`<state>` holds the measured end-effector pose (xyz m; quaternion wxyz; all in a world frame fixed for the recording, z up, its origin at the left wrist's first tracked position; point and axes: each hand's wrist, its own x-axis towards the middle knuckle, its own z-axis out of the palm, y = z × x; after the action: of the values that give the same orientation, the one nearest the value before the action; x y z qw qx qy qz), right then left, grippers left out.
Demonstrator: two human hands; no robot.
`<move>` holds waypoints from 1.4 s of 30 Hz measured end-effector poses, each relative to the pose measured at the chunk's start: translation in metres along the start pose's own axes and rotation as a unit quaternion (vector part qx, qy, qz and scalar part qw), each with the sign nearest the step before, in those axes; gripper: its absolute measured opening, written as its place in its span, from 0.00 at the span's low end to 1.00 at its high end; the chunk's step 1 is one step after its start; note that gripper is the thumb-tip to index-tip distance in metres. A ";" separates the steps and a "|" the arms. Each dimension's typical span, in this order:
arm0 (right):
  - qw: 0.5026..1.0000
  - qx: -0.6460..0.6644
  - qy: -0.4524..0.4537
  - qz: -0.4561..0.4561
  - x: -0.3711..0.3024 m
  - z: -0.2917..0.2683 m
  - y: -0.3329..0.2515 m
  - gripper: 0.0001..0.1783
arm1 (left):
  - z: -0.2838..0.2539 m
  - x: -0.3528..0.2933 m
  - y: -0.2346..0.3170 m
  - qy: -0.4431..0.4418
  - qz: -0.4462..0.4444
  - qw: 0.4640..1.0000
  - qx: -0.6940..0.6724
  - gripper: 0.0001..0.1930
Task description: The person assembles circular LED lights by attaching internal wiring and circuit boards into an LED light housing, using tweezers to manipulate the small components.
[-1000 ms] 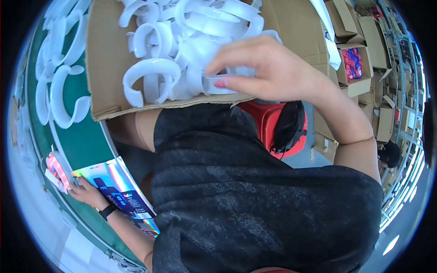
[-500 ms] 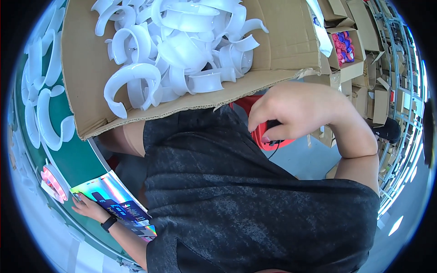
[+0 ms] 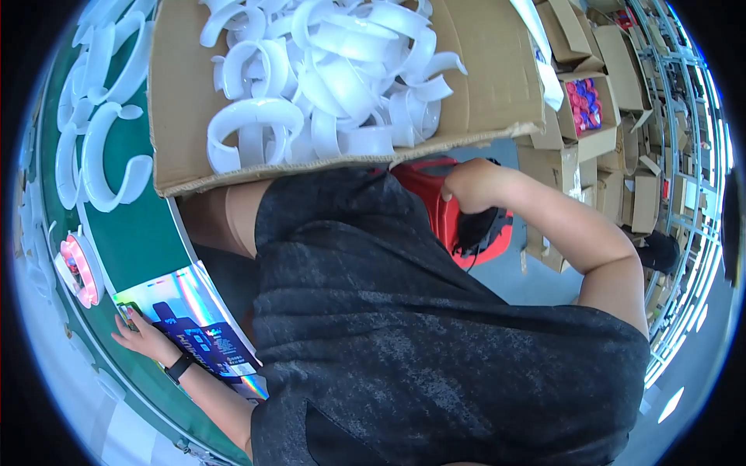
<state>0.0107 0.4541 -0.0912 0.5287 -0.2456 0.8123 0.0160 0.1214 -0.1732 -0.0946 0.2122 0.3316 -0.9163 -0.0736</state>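
My left hand (image 3: pixel 148 340), with a dark band at the wrist, lies at the far left edge of a shiny rainbow-foil printed package (image 3: pixel 203 330) on the green table; its fingers are spread. My right hand (image 3: pixel 478 185) is lowered over a red container-like object (image 3: pixel 435 203) beside my lap. Its fingers are curled down against the red part, and what they hold, if anything, is hidden. A black item (image 3: pixel 475 231) sits in the red object, under the right hand.
A large cardboard box (image 3: pixel 497 85) of white curved plastic pieces (image 3: pixel 342 78) stands ahead. More white pieces (image 3: pixel 109 159) and a pink-rimmed round item (image 3: pixel 80 269) lie on the green table (image 3: pixel 144 241). Cartons (image 3: pixel 597 138), one with pink and purple items, and shelving stand at right.
My right hand has moved down and inward to the red object, its fingers curling. The left hand stays at the package. The whole view has shifted slightly.
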 end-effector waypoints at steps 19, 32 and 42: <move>0.873 0.122 0.428 -0.201 0.114 -0.261 -0.088 0.26 | -0.089 -0.066 0.058 -0.129 0.103 0.975 -0.146 0.24; 0.805 -0.339 0.442 0.206 0.292 -0.352 -0.119 0.34 | -0.118 -0.241 0.064 -0.041 -0.133 0.986 -0.094 0.27; 0.706 -0.130 0.657 0.228 0.263 -0.311 -0.050 0.20 | -0.122 -0.243 0.055 -0.027 -0.106 0.986 -0.123 0.25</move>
<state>-0.3173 0.2209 -0.1710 -0.1962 -0.0675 0.9753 0.0760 0.3103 0.0252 -0.0525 0.2169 0.3965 -0.8654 -0.2165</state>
